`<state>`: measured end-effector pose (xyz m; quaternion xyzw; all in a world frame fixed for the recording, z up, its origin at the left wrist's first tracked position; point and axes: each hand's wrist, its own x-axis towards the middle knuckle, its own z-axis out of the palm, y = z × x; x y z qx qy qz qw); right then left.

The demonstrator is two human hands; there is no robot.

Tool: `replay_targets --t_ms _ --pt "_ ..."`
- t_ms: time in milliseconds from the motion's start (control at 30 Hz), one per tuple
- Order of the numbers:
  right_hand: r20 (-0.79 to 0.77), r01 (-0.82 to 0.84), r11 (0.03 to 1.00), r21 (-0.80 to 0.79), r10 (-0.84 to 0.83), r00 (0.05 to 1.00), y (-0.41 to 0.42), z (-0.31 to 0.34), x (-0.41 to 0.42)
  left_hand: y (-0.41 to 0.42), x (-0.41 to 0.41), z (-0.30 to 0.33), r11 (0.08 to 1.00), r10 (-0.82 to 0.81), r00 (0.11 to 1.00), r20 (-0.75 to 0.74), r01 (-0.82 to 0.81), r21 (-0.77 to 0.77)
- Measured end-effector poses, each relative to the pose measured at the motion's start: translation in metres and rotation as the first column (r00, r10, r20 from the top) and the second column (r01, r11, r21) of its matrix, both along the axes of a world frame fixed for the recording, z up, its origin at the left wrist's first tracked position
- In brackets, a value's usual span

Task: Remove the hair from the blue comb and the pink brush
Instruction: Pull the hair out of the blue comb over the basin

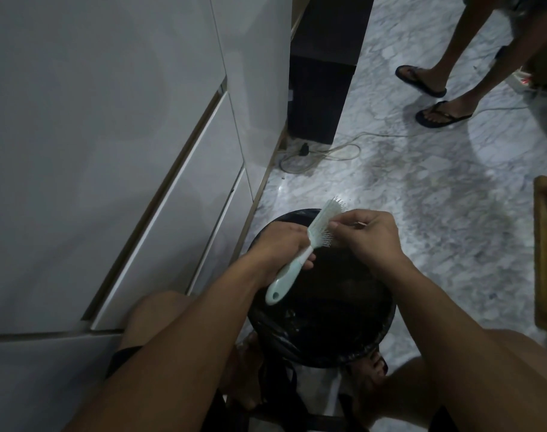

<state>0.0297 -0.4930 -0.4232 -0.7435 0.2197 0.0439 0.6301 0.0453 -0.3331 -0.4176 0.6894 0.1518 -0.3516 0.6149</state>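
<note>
Showing no legible brand, label or writing on any item in view.

Item one: blue comb, a pale blue-green paddle type with a rounded bristle head and a tapered handle ending in a hanging hole. Held tilted, head up and away, handle down and toward the wearer. Bristles face right. Positioned directly above the open bin.

Item two: left hand, closed around the neck of the blue comb where handle meets head; fingers wrap the shaft, and the lower handle sticks out free below the palm.

Item three: right hand, just right of the bristle head, thumb and fingertips pinched together at the bristles. Whether any hair lies in the pinch cannot be told; the strands are too fine and the light too dim.

Item four: bin, round, lined with a black bag, interior dark, standing on the floor between the wearer's bare feet.

Item five: marble floor, grey-white veined, with a pale cable coiled near the base of the white cabinet at left.

Item six: second person, far right, legs only, wearing dark flip-flops, well apart from the bin.

Item seven: wooden furniture edge, at the right border.
</note>
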Motion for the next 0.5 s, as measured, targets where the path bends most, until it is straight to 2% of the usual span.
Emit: replay_targets --t_ms 100,133,200,300,433,500 --pt "0.008 0.154 0.982 -0.109 -0.154 0.988 -0.005 -0.006 0.003 0.0 0.001 -0.006 0.997 0.004 0.999 0.038 -0.007 0.076" --pt "0.03 0.144 0.976 -0.165 -0.141 0.99 -0.008 -0.007 0.004 0.001 0.001 -0.008 0.994 -0.015 0.998 0.059 0.009 0.113" --pt "0.07 -0.008 0.969 -0.246 0.026 0.997 -0.009 -0.008 0.004 0.002 -0.001 -0.01 0.987 -0.055 0.994 0.091 0.04 0.157" --pt "0.077 -0.256 0.915 -0.312 0.293 0.953 -0.003 -0.012 0.0 0.001 -0.005 -0.009 0.984 -0.078 0.991 0.108 0.059 0.168" --pt "0.118 -0.236 0.841 -0.487 0.331 0.936 -0.004 -0.019 0.003 0.004 -0.003 -0.005 0.985 -0.082 0.992 0.091 0.066 0.159" --pt "0.149 -0.2 0.843 -0.5 0.311 0.939 -0.004 -0.019 0.005 0.003 -0.002 -0.001 0.99 -0.071 0.994 0.08 0.06 0.127"
